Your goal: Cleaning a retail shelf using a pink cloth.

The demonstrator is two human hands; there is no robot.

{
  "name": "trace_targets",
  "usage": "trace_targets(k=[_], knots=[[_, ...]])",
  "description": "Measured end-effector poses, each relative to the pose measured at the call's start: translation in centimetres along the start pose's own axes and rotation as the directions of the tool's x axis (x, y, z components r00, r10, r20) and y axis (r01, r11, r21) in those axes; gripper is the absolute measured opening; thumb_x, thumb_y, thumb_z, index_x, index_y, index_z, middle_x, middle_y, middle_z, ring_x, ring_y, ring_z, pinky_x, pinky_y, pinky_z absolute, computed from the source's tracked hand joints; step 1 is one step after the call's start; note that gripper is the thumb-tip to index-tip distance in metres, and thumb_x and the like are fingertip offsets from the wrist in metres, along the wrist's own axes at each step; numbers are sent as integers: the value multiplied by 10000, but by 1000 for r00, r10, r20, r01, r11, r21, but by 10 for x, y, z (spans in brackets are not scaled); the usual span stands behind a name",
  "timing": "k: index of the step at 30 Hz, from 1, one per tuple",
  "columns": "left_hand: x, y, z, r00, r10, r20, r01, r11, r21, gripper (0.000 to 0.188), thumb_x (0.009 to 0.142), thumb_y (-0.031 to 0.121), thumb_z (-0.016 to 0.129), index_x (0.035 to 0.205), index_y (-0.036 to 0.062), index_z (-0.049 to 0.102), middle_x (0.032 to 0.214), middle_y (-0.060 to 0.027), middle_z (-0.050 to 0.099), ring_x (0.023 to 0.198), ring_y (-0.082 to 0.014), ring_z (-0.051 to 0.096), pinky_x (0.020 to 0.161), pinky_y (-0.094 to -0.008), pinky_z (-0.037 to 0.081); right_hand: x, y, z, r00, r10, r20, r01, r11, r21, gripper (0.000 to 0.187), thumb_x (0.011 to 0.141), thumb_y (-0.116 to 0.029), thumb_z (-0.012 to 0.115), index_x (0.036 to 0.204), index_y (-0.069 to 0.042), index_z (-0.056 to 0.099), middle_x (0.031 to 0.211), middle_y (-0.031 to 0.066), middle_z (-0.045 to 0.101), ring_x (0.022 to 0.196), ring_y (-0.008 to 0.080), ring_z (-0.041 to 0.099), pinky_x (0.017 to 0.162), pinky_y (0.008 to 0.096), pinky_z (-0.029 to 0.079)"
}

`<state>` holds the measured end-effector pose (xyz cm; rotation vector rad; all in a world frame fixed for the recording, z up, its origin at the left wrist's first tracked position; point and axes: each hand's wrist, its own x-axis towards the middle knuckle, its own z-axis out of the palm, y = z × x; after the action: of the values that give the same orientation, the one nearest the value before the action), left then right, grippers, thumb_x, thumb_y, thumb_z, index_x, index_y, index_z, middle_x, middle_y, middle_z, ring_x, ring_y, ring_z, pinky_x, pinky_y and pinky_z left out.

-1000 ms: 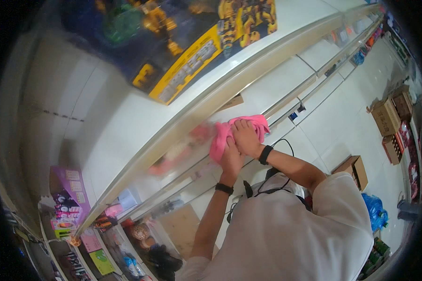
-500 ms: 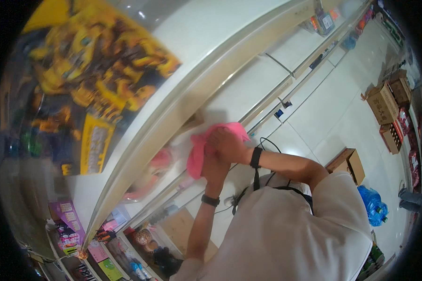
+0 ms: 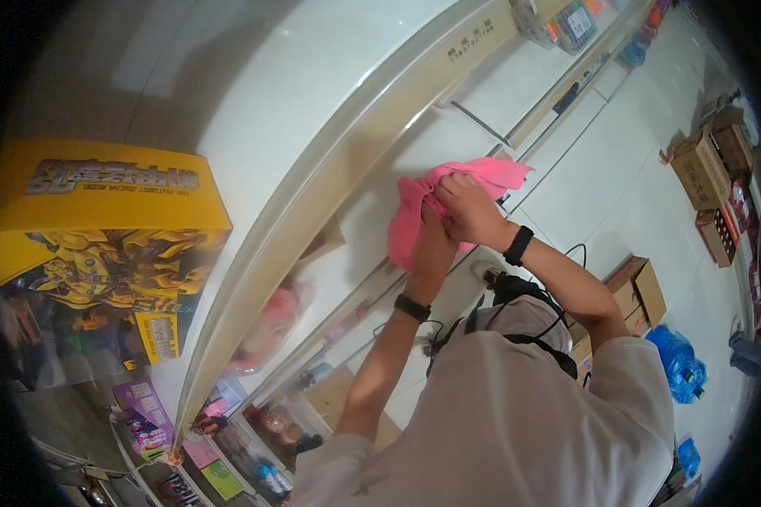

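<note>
Both my hands hold a bunched pink cloth (image 3: 410, 218) above a white lower shelf (image 3: 372, 190). My left hand (image 3: 434, 247) is closed on its near part, fingers partly hidden by folds. My right hand (image 3: 472, 209) grips the cloth just to the right, fingers bent into it and close against the left hand. One end of the cloth spreads out to the right, past my right hand. Each wrist wears a dark band.
An upper shelf with a curved edge (image 3: 313, 179) carries a yellow toy box (image 3: 101, 190). Below it sits a pink item in clear wrapping (image 3: 272, 325). Cardboard boxes (image 3: 698, 173) and a blue plastic bundle (image 3: 676, 367) lie on the floor, right. A person's leg (image 3: 747, 353) shows at far right.
My hands and the cloth have moved up and to the right in the picture, along the shelf. The cloth's right end is more spread out. The view has shifted too.
</note>
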<state>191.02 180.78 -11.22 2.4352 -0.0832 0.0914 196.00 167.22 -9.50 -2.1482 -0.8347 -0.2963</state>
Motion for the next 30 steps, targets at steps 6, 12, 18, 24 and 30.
trace_targets(k=[6, 12, 18, 24, 30], knots=[[8, 12, -47, 991, -13, 134, -5, 991, 133, 730, 809, 341, 708, 1357, -7, 375, 1154, -252, 606, 1012, -415, 613, 811, -480, 502, 10, -20, 17, 985, 167, 34, -148, 938, -313, 419, 630, -211, 697, 993, -23, 604, 976, 123, 525, 937, 291, 488, 822, 371, 392], [-33, -51, -70, 994, -68, 90, 51, 982, 183, 730, 760, 252, 707, 1373, 36, 375, 1089, -227, 636, 906, -392, 649, 722, -464, 527, 15, -67, 59, 969, 111, 221, -33, 944, -329, 480, 653, -250, 688, 1043, 14, 591, 985, 138, 551, 944, 305, 496, 856, 394, 402], [-80, -68, -138, 981, -178, 76, 166, 976, 142, 458, 773, 230, 686, 1153, 68, 486, 937, -174, 661, 667, -331, 678, 479, -398, 546, 15, -117, 128, 986, -5, 166, 50, 963, -266, 497, 690, -274, 675, 1092, 11, 614, 1059, 151, 595, 1056, 327, 518, 946, 404, 404], [-119, -99, -172, 833, -543, 104, 549, 835, -42, 435, 836, 318, 667, 1148, 47, 532, 997, -155, 663, 654, -289, 676, 457, -393, 569, 32, -175, 157, 903, 29, 428, 3, 997, -75, 428, 732, -273, 648, 1057, 5, 623, 1088, 174, 602, 1085, 349, 525, 967, 458, 415], [-130, -118, -169, 943, -330, -35, 331, 942, 48, 449, 827, 340, 673, 1136, 38, 552, 984, -169, 674, 715, -345, 677, 575, -440, 566, 35, -174, 161, 863, -21, 505, 28, 1000, -5, 394, 780, -280, 618, 1044, 11, 622, 1104, 178, 601, 1076, 352, 533, 952, 438, 429]])
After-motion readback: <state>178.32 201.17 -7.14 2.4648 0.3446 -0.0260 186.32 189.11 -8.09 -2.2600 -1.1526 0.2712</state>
